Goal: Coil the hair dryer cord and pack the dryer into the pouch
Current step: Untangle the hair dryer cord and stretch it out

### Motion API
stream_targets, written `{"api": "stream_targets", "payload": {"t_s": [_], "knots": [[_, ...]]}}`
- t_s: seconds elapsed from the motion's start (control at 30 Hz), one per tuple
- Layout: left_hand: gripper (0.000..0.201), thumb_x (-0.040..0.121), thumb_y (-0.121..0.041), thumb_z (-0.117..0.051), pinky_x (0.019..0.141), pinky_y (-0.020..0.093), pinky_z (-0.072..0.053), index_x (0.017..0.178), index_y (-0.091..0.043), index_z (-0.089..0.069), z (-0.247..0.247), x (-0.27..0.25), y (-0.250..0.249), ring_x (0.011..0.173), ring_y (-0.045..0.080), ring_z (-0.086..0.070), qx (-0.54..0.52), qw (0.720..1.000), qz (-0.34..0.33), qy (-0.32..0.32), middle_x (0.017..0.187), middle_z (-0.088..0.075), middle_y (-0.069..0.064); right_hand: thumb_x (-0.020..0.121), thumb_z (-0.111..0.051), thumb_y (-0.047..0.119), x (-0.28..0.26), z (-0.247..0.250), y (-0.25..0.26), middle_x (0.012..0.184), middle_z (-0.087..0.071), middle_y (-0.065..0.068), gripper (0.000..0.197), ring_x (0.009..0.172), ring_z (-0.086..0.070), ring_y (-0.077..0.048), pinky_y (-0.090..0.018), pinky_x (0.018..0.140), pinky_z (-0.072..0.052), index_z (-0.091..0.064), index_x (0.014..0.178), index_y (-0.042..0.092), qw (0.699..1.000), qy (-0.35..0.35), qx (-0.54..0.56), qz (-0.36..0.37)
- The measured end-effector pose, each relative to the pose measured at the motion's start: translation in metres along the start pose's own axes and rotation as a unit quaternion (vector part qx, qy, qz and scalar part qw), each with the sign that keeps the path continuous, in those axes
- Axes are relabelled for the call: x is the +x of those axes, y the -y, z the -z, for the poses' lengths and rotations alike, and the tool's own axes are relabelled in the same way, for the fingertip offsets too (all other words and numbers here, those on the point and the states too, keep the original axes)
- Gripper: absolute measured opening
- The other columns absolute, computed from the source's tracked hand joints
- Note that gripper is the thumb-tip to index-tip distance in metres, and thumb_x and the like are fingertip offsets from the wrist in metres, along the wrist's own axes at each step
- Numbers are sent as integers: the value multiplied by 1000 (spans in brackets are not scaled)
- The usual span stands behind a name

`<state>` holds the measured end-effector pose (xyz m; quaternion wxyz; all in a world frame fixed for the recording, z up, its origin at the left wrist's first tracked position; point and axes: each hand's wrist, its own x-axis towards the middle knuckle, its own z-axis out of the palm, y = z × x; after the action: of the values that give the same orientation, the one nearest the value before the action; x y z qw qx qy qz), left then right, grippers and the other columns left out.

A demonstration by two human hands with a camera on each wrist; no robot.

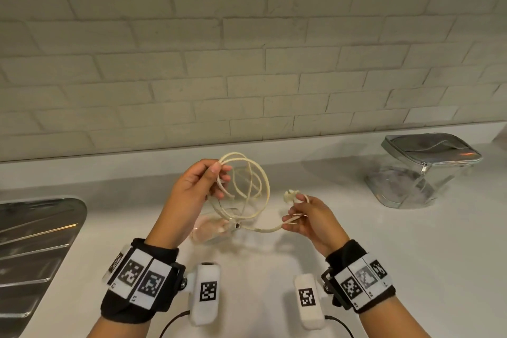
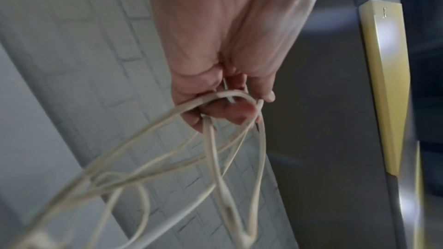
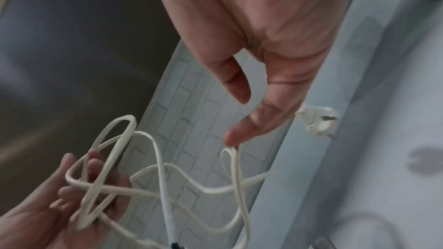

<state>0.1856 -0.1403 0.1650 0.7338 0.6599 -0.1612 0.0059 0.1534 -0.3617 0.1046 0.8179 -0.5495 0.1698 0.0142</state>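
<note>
Above the white countertop [image 1: 356, 228], my left hand [image 1: 192, 189] grips the cord's [image 1: 263, 181] coiled loops; my right hand [image 1: 310, 217], just right, pinches the tail beside the plug [image 1: 290, 196], its slack running leftward toward the coil.

A home kitchen. A white surface [image 1: 356, 241] runs along a pale brick-tile wall [image 1: 247, 49]. A steel sink drainboard [image 1: 33, 244] sits at left.

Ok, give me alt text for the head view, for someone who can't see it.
Two hands coil a cream cord above a white counter: the left hand holds the loops, the right hand pinches the stretch near the plug. A silver-trimmed clear pouch stands at the right.
</note>
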Motion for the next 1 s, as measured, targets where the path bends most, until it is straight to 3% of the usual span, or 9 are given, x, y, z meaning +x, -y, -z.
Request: {"api": "stream_targets", "payload": {"t_s": [0.17,0.3,0.4,0.5,0.6,0.7,0.77,0.87,1.0], "knots": [[33,93,-27,-40,88,26,-49,87,-14,-69,-19,8,-16,49,3,-43,-13,997,56,47,66,-66,-8,87,-46,-5,9,3,-17,103,-54,-28,13,69,-67,-29,-32,59,-59,-50,98,0,997,31,37,-61],[19,88,-26,-50,60,11,-41,85,-18,-68,-24,14,-35,51,-1,-45,100,991,13,85,61,-64,-16,92,-50,23,0,1,-20,147,-33,-16,66,118,-50,-33,-46,97,-44,-10,144,14,981,32,-160,-101],[14,71,-32,-68,63,16,-40,77,-20,-66,-28,20,-43,63,6,-50,143,987,-8,72,66,-60,-5,89,-54,27,-15,-15,-13,153,-24,-2,61,140,-24,-20,-27,109,-26,-24,143,25,932,64,-354,33],[12,71,-23,-75,63,25,-36,75,-22,-63,-37,23,-46,61,15,-39,171,983,-24,66,58,-42,-2,83,-65,20,-24,-38,-10,116,-56,15,35,107,-50,11,4,81,-35,-52,115,25,916,114,-338,184],[2,82,-20,-64,57,21,-37,81,-19,-63,-44,22,-50,57,13,-38,174,980,-50,78,58,-38,-3,82,-65,16,-15,-52,-11,84,-62,8,14,72,-60,7,-10,68,-46,-62,89,4,950,56,-231,203],[14,90,-19,-52,48,17,-32,82,-21,-64,-30,26,-55,47,3,-35,182,978,-89,43,54,-43,-9,85,-49,18,0,-49,-9,72,-60,2,19,67,-58,-5,-16,66,-45,-58,69,15,964,-11,-196,178],[18,90,-16,-52,43,13,-29,79,-24,-63,-4,32,-59,42,1,-35,184,977,-104,-29,48,-45,-13,93,-40,7,11,-32,-4,64,-61,-4,30,60,-60,-8,-10,59,-45,-56,69,12,972,-59,-166,158],[18,90,-18,-53,41,7,-30,78,-28,-62,50,35,-55,39,-3,-41,233,956,-118,-135,43,-52,-19,94,-32,2,25,2,1,31,-44,4,24,28,-46,-12,-24,46,-48,-50,77,5,989,-80,-78,95],[18,89,-26,-53,53,14,-39,78,-32,-65,120,22,-30,46,-4,-48,294,923,-85,-234,53,-62,-22,89,-35,1,40,34,-5,27,-32,6,24,24,-25,-9,-16,35,-25,-52,73,8,980,-124,-143,56]]}}
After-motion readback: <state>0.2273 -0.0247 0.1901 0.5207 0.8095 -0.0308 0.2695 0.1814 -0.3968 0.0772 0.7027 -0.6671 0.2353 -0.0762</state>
